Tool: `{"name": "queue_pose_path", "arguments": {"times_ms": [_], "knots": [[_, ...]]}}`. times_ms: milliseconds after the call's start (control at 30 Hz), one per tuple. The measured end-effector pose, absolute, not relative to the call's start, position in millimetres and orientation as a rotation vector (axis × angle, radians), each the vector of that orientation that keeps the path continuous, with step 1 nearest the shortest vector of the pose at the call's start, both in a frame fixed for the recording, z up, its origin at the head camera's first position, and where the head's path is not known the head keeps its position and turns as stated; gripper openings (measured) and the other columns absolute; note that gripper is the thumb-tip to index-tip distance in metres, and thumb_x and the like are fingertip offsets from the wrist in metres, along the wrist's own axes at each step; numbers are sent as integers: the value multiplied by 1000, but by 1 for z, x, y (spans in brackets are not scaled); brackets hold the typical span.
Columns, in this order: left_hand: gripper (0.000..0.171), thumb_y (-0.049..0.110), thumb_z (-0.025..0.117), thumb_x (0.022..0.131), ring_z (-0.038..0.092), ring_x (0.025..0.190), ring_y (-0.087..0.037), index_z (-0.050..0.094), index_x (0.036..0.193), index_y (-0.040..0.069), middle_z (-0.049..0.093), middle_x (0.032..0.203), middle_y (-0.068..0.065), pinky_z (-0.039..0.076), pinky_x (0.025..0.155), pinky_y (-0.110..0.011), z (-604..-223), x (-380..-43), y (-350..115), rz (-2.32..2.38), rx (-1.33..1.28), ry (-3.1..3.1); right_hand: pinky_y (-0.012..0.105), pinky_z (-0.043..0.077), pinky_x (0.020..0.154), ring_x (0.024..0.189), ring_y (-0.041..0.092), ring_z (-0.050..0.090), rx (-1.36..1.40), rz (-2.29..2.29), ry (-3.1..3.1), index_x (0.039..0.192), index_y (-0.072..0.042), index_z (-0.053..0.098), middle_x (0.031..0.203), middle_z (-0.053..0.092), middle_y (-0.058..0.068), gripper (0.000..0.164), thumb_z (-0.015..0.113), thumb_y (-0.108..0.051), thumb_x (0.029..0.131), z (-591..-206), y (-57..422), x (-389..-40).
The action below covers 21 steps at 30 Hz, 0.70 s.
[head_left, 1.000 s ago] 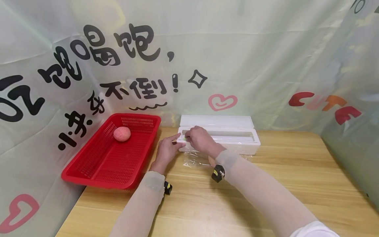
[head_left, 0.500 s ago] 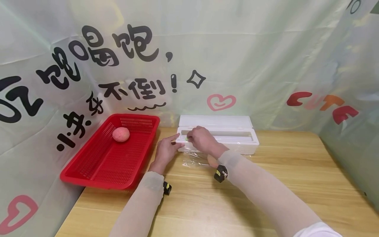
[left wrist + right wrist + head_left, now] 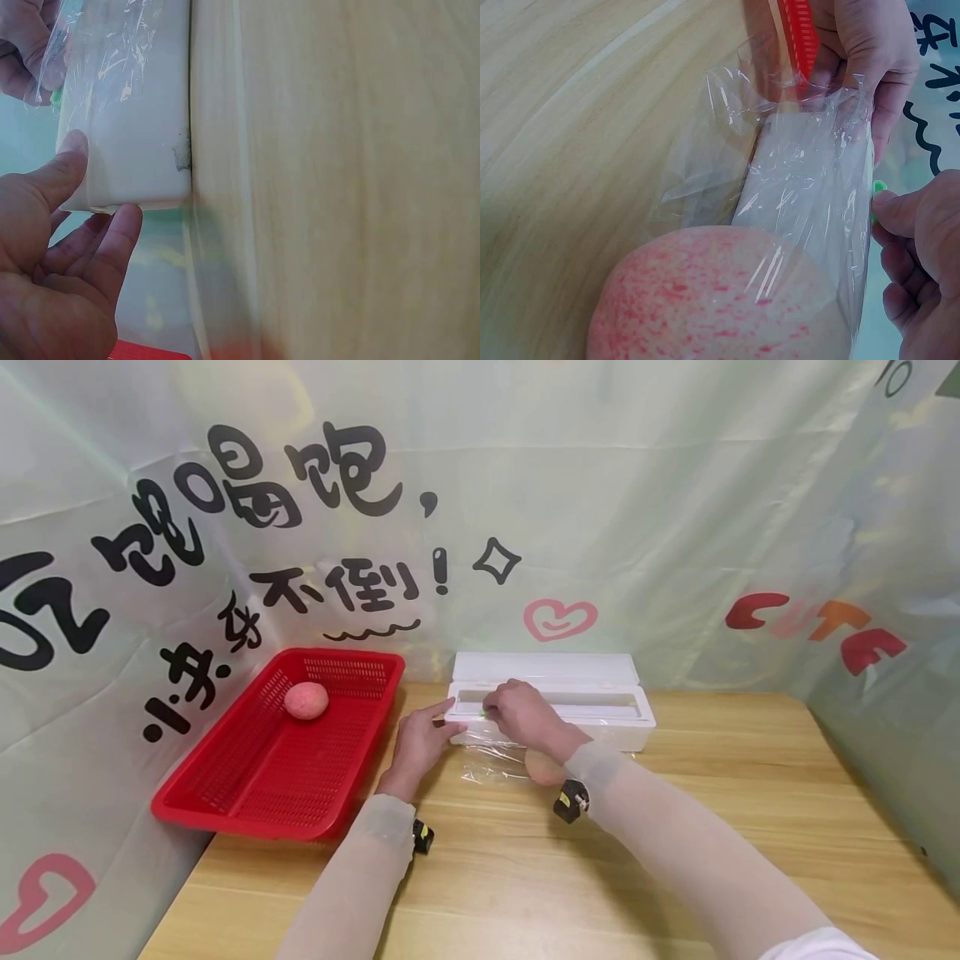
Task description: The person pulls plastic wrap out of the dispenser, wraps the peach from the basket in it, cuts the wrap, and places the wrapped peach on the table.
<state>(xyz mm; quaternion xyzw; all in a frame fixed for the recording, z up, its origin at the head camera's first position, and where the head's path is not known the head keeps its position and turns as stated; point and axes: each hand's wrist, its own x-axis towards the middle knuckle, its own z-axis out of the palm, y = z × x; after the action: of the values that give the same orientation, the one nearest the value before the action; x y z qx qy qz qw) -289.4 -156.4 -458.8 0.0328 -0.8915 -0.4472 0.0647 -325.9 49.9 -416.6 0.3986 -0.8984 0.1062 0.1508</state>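
Observation:
A white cling film box [image 3: 628, 737] stands at the back of the table with its lid raised. My left hand [image 3: 422, 745] grips its left end, thumb on the long edge and fingers against the end face, as the left wrist view shows. My right hand [image 3: 523, 713] pinches a small green slide cutter [image 3: 880, 186] on the box's front rim; the fingers mostly hide it. Clear cling film [image 3: 487, 763] hangs over the front onto the table. A pink-speckled, peach-like fruit [image 3: 720, 300] lies at the film, below my right wrist, partly behind it in the right wrist view.
To the left stands a red plastic basket [image 3: 341, 810] with perforated walls. A second pink round fruit [image 3: 306, 701] lies in it. A printed cloth [image 3: 660, 527] hangs behind the wooden table [image 3: 480, 877].
My right hand has slid a little to the right along the box's rim with the green cutter. More of the fruit shows beside my wrist. My left hand keeps its place on the box.

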Motion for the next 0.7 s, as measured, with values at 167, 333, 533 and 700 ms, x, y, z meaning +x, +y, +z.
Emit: {"name": "queue_pose_path", "arguments": {"times_ms": [167,333,533,700], "knots": [[60,29,84,91,67,114,-26,63,147,24,65,147,-10,52,64,-26,-459,-289,-157,-1348,93,-2693,40,57,88,88,25,71,1139,323,-2583,102,-9,80,94,80,4,8,75,-10,96,-418,53,-326],[59,29,84,91,67,113,-26,65,146,23,66,145,-10,51,64,-25,-460,-290,-158,-1330,75,-2684,41,58,89,88,26,71,1137,323,-2581,101,-8,80,94,80,5,7,74,-10,96,-416,55,-326],[58,29,85,91,68,115,-25,65,145,23,66,145,-10,49,62,-25,-460,-290,-158,-1334,74,-2680,41,58,88,87,26,71,1131,321,-2581,100,-9,80,91,79,4,6,75,-10,96,-415,59,-324],[57,31,84,91,66,123,-27,66,145,24,66,145,-9,56,77,-31,-461,-290,-158,-1316,67,-2684,41,58,87,85,25,70,1127,325,-2581,99,-9,80,89,78,4,6,75,-9,95,-415,62,-324]]}}
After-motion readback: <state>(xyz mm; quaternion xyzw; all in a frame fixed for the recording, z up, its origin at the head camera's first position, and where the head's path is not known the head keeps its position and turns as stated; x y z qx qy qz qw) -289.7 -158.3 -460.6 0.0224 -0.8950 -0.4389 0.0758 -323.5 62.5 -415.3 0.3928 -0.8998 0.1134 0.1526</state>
